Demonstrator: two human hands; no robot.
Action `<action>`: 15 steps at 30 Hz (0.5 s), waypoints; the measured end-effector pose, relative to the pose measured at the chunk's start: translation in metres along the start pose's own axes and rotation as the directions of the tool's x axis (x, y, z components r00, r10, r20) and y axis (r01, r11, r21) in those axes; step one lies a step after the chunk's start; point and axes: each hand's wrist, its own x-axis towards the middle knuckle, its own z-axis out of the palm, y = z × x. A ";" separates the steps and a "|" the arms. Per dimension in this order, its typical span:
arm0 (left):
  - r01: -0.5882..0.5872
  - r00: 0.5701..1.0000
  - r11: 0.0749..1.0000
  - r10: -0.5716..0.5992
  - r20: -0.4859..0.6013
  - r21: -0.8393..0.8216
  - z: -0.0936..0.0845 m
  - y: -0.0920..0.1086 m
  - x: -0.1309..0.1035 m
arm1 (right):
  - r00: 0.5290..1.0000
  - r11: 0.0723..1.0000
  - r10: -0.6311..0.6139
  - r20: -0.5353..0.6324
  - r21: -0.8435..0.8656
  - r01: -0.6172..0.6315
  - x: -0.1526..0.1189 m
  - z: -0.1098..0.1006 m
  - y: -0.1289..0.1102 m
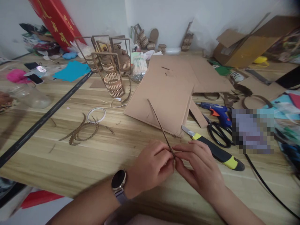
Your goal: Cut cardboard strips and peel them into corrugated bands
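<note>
A narrow brown strip of corrugated cardboard (160, 127) stands edge-on, running from my fingers up over the flat cardboard sheets (164, 90). Its near end is pinched between the fingertips of my left hand (156, 165) and my right hand (200, 168), which meet at the front of the table. A watch (118, 180) is on my left wrist. Several curled cardboard strips (85, 132) lie to the left, beside a white ring (96, 115). Just beyond my right hand rests a yellow and black utility knife (213, 150), its blade pointing away.
Black scissors (220, 134) and a blue glue gun (217, 112) lie at right near a black cable (264, 184). Small stick baskets (113, 84) with tall handles stand at the back left. Another person's hand (5, 98) is by a clear jar (32, 96). A cardboard box (253, 43) stands back right.
</note>
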 end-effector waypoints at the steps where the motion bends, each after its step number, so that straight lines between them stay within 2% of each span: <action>1: 0.008 1.000 1.000 -0.008 0.005 -0.011 0.000 0.000 0.000 | 1.000 1.000 0.003 -0.004 -0.009 -0.003 -0.001 0.001 -0.001; 15: 0.059 0.996 0.985 -0.047 0.080 -0.164 -0.008 0.002 0.002 | 0.998 0.987 0.054 0.034 0.153 -0.059 0.005 -0.006 0.004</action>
